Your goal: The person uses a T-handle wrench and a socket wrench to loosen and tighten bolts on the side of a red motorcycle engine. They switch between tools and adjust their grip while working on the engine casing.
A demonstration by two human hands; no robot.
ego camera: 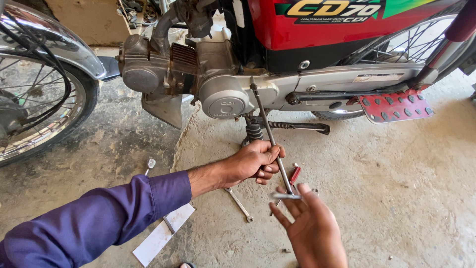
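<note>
Below the engine point(218, 89) of the red motorcycle point(317, 30), a T-wrench point(270, 136) slants down from the casing toward the floor. Left hand point(255, 161) wraps its shaft about midway, fingers point(267, 171) curled shut around it. Right hand point(310, 226) is spread open, fingertips point(287, 196) at the crossbar at the wrench's lower end. Under the hands lie a spanner point(239, 203) and a red-handled tool point(294, 174); a white strip point(161, 233) lies nearer the sleeve point(99, 218).
</note>
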